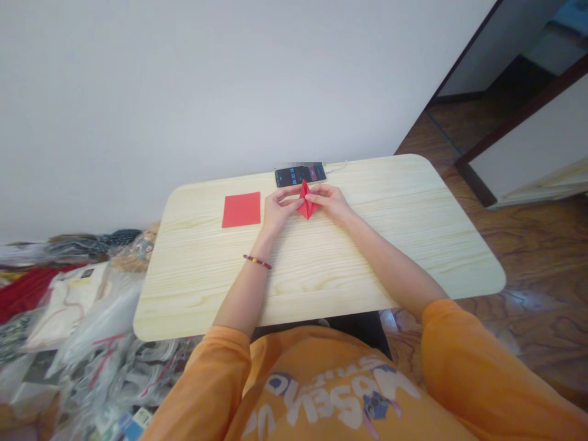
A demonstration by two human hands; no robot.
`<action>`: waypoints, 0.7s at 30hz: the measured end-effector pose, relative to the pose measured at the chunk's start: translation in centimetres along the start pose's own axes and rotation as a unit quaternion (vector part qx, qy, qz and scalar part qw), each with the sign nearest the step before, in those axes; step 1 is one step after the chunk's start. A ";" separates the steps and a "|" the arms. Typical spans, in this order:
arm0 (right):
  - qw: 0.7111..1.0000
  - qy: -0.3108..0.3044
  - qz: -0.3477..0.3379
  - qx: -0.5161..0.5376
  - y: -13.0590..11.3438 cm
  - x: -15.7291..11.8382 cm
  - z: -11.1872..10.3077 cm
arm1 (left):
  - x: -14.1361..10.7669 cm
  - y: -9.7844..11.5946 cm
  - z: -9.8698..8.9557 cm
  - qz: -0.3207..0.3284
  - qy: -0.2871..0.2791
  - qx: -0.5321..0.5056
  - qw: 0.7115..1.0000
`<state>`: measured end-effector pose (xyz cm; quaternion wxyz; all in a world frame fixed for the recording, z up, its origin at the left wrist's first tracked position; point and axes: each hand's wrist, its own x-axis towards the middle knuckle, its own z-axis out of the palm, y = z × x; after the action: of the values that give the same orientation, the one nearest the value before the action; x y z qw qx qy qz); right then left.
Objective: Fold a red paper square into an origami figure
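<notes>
Head view: pointy red folded paper shape [305,205] right between the left hand [277,211] and right hand [329,203], long way pointing straight ahead, both hands equally near, fingers closed on it in a soft pinch.

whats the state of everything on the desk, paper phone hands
folded red origami paper, folded to a point, held between both hands
left hand, pinching the folded paper
right hand, pinching the folded paper
red paper square, lying flat, no folds visible
smartphone, lying flat, screen lit
</notes>
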<state>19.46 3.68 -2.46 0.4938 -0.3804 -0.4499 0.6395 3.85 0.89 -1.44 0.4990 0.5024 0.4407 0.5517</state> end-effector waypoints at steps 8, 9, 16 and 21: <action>0.999 0.030 -0.028 -0.006 0.4 0.2 0.0 | -0.2 -0.2 0.7 -0.015 0.003 -0.009 1.000; 0.999 0.030 -0.029 -0.004 0.4 0.2 0.0 | -0.3 -0.2 0.8 -0.023 0.001 -0.016 1.000; 0.998 0.049 -0.047 -0.006 0.6 0.2 0.2 | -0.6 -0.1 1.2 -0.101 -0.006 -0.055 0.993; 0.997 0.055 -0.052 -0.012 0.7 0.3 0.2 | -0.7 -0.1 1.2 -0.122 -0.004 -0.063 0.990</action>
<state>19.06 3.86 -3.07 0.5454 -0.3970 -0.4489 0.5860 5.02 0.20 -1.45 0.5952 0.4142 0.4612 0.5113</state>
